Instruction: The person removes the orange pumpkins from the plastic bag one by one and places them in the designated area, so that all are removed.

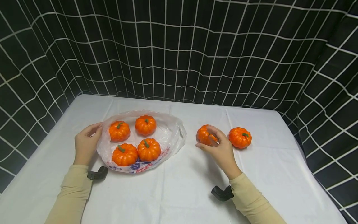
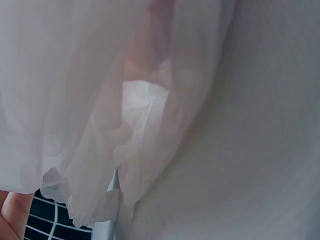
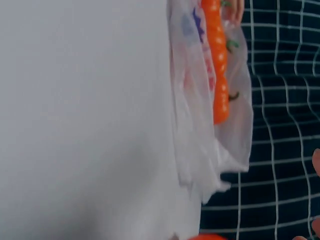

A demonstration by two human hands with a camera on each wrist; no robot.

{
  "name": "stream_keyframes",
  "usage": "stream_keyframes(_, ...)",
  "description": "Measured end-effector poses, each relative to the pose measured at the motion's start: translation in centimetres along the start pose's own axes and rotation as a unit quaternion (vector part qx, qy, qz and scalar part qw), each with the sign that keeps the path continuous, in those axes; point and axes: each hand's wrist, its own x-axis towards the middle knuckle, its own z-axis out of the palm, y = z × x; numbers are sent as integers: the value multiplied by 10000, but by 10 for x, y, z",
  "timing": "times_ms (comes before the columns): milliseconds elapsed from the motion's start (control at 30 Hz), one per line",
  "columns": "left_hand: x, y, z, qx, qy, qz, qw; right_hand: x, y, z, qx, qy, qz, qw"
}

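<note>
My left hand [image 1: 87, 141] pinches the left rim of a thin white plastic bag [image 1: 170, 132] with red and blue print. Several small orange pumpkins [image 1: 149, 149] with green stems sit inside its wide mouth. In the left wrist view the bag's film [image 2: 60, 110] hides most of that hand. Toward the right, my right hand [image 1: 221, 152] hovers at an orange pumpkin [image 1: 203, 135], thumb and fingers spread apart and partly covering it. Only the top of an orange pumpkin [image 3: 207, 237] shows in the right wrist view. Another pumpkin [image 1: 240, 137] lies just right of the hand.
A white cloth [image 1: 179, 193] covers the table. Black curtains [image 1: 179, 53] with a white grid surround its back and sides. Each sleeve carries a black wrist mount [image 1: 222, 193] low over the cloth.
</note>
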Motion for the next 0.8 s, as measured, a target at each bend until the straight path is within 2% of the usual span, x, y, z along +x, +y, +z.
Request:
stream_keyframes(267, 2, -3, 1, 1, 25, 91, 10000, 3, -6, 23, 344, -352, -73, 9988)
stream_keyframes(500, 3, -5, 2, -116, 23, 118, 9999, 5, -11, 38, 217, -557, -169, 9981)
stream_keyframes(800, 2, -4, 0, -36, 2, 131, 9999, 5, -14, 60, 264, -986, -263, 9944)
